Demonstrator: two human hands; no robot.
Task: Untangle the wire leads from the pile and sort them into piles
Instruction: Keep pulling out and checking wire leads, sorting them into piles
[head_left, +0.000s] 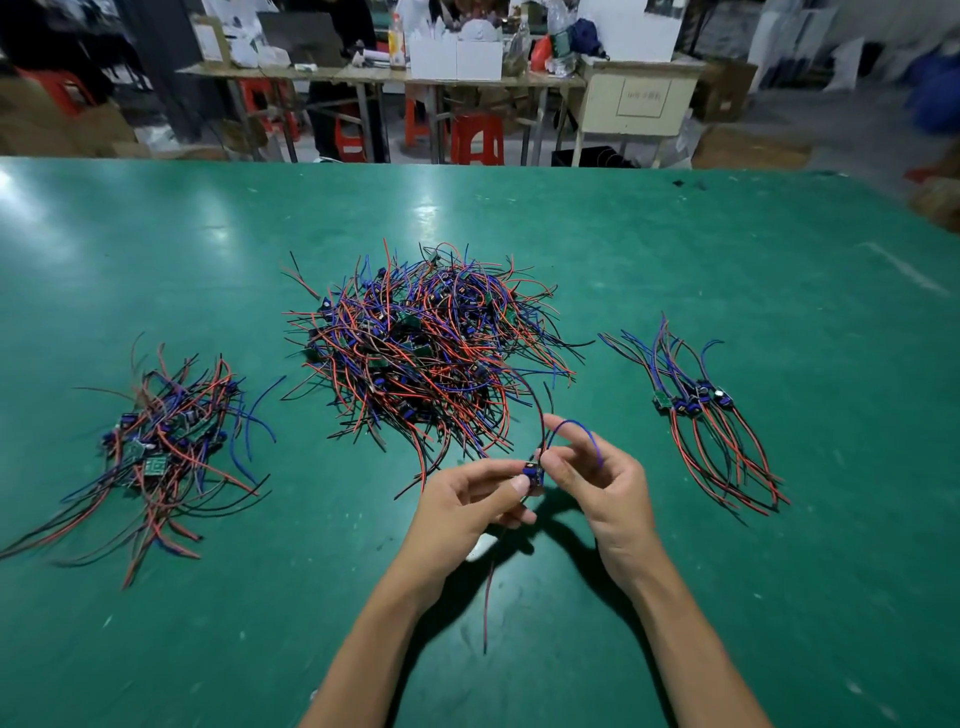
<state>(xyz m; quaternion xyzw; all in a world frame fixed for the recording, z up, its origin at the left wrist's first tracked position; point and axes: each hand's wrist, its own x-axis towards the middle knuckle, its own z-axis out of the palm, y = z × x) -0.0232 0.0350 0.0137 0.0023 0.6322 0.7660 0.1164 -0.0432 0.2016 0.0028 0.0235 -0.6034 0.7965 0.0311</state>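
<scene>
Holding one small circuit module (535, 475) just above the green table (156, 234), we pinch it in our left hand (467, 506), thumb and fingers clamped on the board. Our right hand (597, 478) pinches its blue lead (582, 431), looped above. We judge this as straightening one piece; next it goes to the neat pile (701, 410) on the right. The big tangle (431, 343) sits centre, a looser heap (161, 441) left.
</scene>
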